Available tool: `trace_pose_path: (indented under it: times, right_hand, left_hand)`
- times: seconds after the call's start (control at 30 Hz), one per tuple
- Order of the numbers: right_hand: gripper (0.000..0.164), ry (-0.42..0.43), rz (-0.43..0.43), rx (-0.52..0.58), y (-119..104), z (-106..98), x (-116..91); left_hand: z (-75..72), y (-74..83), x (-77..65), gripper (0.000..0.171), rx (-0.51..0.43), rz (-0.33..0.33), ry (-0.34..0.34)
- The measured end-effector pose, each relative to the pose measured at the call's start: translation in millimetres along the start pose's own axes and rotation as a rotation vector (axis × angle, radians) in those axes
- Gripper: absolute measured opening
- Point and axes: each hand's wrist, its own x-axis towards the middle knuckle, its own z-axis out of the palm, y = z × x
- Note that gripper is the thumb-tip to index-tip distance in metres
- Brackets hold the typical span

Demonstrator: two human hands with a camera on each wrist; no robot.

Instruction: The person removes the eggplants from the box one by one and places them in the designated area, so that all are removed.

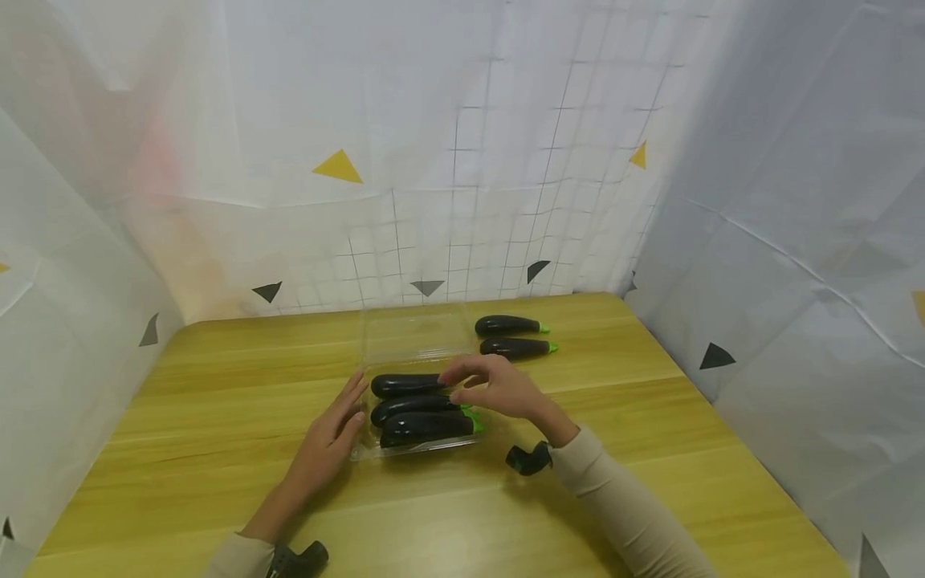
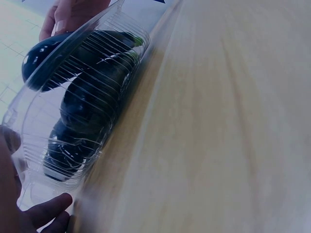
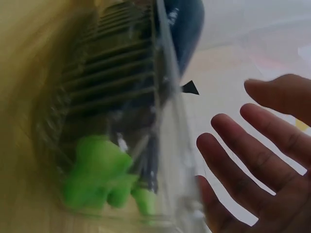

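The clear tray (image 1: 364,451) sits on the bench (image 1: 217,417) between the two hands, with three eggplants (image 1: 412,406) lying side by side in it and its lid (image 1: 412,333) thrown back on the far side. The left hand (image 1: 328,437) lies flat against the tray's left end, fingers straight and spread, gripping nothing. The right hand (image 1: 499,389) hovers over the right end of the eggplants, fingers loosely arched and apart; the wrist view shows them clear of the plastic wall, so this grip is also empty.

The tray is thin and light, so a push from the left hand with nothing bracing the other end could skate it across the smooth bench. The eggplants are glossy and round; the top one could roll out over the low rim if the tray tips. The green stems (image 1: 473,419) stand near the wall just under the right hand and might foul the lid.

Beyond the right hand, two more eggplants (image 1: 515,337) lie loose, just beside the open lid. Nothing stands between them and that hand.
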Motion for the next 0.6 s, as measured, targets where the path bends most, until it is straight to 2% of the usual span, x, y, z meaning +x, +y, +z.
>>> trace_pose_path:
  times: [0.3,0.6]
  right_hand:
    - [0.033,-0.087,-0.007,-0.023,2.0,14.2,3.1]
    - [0.038,-0.162,0.003,-0.042,0.5,20.2,3.6]
  left_hand:
    - [0.5,-1.9,-1.0,0.051,-0.012,-0.019,-0.009]
    - [0.5,-1.5,-0.9,0.052,-0.016,-0.013,-0.015]
